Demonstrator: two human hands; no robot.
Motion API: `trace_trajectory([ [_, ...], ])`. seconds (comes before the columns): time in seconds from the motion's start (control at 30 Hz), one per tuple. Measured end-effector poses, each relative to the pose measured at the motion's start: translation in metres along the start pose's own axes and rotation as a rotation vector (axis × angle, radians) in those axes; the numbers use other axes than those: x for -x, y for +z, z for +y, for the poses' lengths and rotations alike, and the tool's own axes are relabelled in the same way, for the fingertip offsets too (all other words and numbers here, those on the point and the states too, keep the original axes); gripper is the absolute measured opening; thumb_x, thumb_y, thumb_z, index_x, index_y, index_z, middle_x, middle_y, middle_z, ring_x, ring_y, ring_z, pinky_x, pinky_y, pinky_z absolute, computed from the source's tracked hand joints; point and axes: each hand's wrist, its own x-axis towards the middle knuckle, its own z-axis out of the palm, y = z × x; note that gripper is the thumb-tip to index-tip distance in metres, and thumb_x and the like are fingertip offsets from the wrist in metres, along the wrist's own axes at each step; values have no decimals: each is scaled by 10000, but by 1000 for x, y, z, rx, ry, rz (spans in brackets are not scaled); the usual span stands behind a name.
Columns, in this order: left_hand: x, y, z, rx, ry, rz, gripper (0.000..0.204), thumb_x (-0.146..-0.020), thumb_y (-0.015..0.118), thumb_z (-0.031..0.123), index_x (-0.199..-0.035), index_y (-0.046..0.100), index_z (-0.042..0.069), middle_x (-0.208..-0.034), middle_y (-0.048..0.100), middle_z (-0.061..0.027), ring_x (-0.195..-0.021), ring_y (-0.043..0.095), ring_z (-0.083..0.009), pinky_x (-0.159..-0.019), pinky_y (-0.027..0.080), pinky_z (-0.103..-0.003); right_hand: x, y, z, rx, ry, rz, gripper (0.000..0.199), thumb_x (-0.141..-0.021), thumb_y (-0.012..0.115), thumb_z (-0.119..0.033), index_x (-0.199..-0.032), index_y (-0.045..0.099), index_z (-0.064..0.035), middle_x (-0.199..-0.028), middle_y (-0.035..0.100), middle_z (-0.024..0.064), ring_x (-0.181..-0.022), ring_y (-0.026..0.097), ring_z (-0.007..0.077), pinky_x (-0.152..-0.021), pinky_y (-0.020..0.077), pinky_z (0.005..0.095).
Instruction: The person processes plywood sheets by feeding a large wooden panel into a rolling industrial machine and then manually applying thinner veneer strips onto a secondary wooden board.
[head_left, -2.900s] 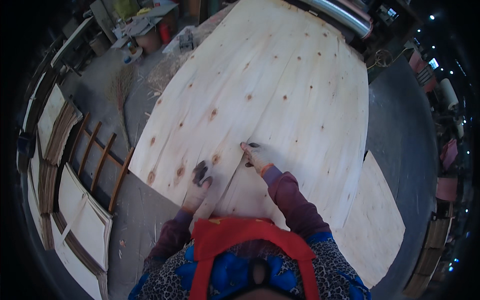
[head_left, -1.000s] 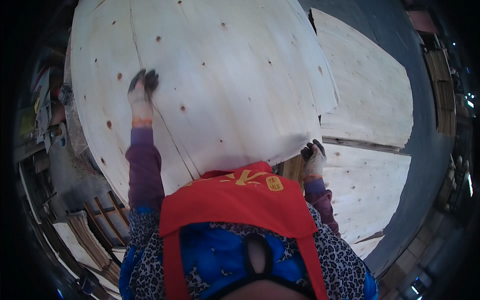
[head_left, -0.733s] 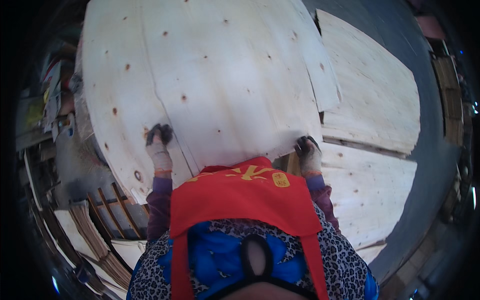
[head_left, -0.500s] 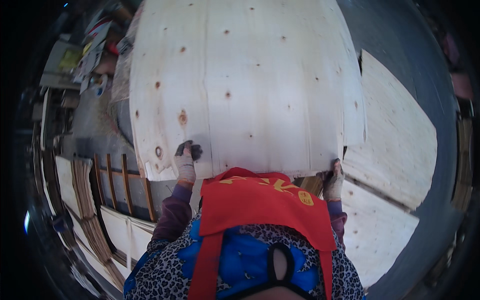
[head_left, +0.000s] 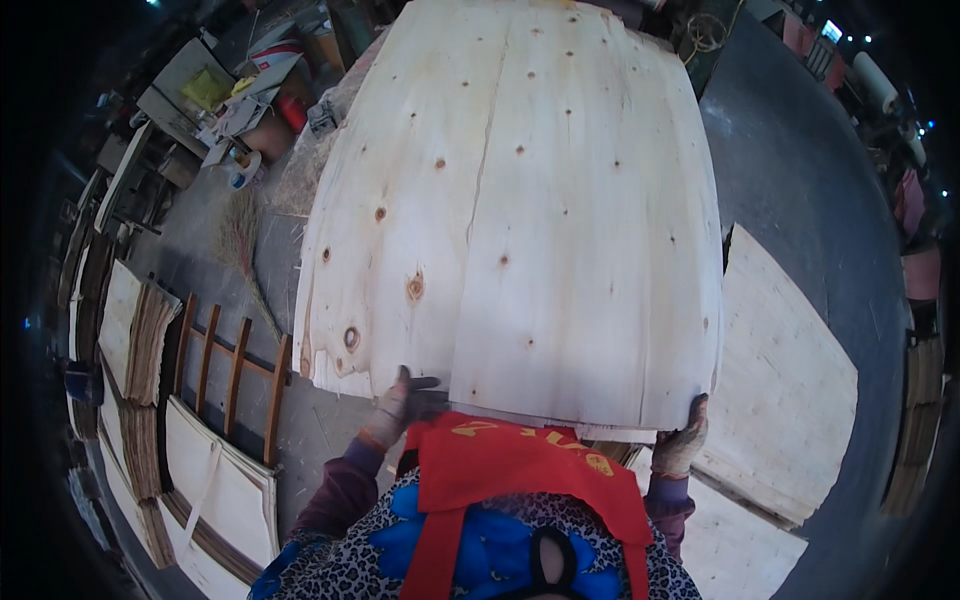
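A large pale wood veneer sheet (head_left: 560,250) with dark knots and a lengthwise crack lies in front of me, its near edge against my red apron (head_left: 520,455). My left hand (head_left: 398,408), in a light glove with dark fingers, is at the near edge left of the apron; its thumb and fingers are spread apart. At the near right corner my right hand (head_left: 680,445), gloved too, is closed on the sheet's edge, some of its fingers hidden. More sheet edges show beneath the top one.
Further veneer sheets (head_left: 785,370) lie low on the right. A wooden slatted frame (head_left: 235,375), stacked veneer (head_left: 150,350) and a twig broom (head_left: 240,240) are on the left. Boxes and clutter (head_left: 265,120) stand at the far left. Grey floor (head_left: 790,150) runs along the right.
My left hand has come off the sheet's top to its near edge, and its fingers have spread. The right hand stays at the corner. The view has shifted, showing more beyond the far end.
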Motion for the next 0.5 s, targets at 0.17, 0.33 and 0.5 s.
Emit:
trace_trajectory([
  [0.17,0,77,27,-14,277,-174,559,-842,531,398,-1187,425,-29,-991,580,-144,-875,576,-224,-751,461,-335,-39,-19,32,-41,4,-26,453,-833,507,-451,-1054,523,-56,-938,572,58,-806,580,145,-630,487,287],
  [0.33,7,145,61,-677,513,-261,396,-826,547,162,-1170,473,-20,-1094,548,-93,-997,495,-154,-864,400,-284,-23,-71,75,239,206,153,632,-810,481,-556,-1145,408,-25,-1029,504,110,-847,538,246,-652,481,367],
  [0.5,38,200,86,-461,546,-330,367,-815,550,131,-1144,494,-20,-1071,566,-99,-985,496,-149,-868,387,-291,8,-71,94,-210,673,-185,848,-740,509,-631,-1304,281,-40,-1317,341,142,-1135,407,336,-924,347,478],
])
